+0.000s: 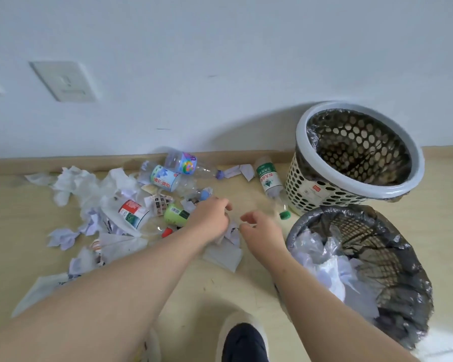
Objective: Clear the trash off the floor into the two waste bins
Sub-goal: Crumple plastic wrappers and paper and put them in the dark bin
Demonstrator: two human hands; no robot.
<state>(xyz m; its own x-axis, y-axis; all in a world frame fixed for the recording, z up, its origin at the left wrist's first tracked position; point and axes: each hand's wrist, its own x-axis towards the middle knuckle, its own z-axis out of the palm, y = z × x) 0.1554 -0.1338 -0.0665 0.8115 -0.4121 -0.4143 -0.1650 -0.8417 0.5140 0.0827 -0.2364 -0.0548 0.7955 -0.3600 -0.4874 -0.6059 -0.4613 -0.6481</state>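
- Head view, surroundings: a white wall with a socket plate (64, 81) and a wooden skirting behind the mess. A slippered foot (243, 340) is at the bottom edge.
- Two bins stand at the right, touching. The white perforated bin (417, 163) is against the wall. The dark lined bin (356, 211) is nearer and has white paper and plastic inside.
- A green-capped bottle (270, 181) lies between the hands and the white bin.
- Trash on the floor: crumpled tissue (76, 184) at the left, several clear plastic bottles near the skirting, a small green bottle (177, 214), and scraps.
- The left hand (211, 218) curls over a crumpled paper (232, 235), and its grip is hidden.
- The right hand (263, 231) is loosely curled with its fingertips at that paper. I cannot tell whether it pinches it.
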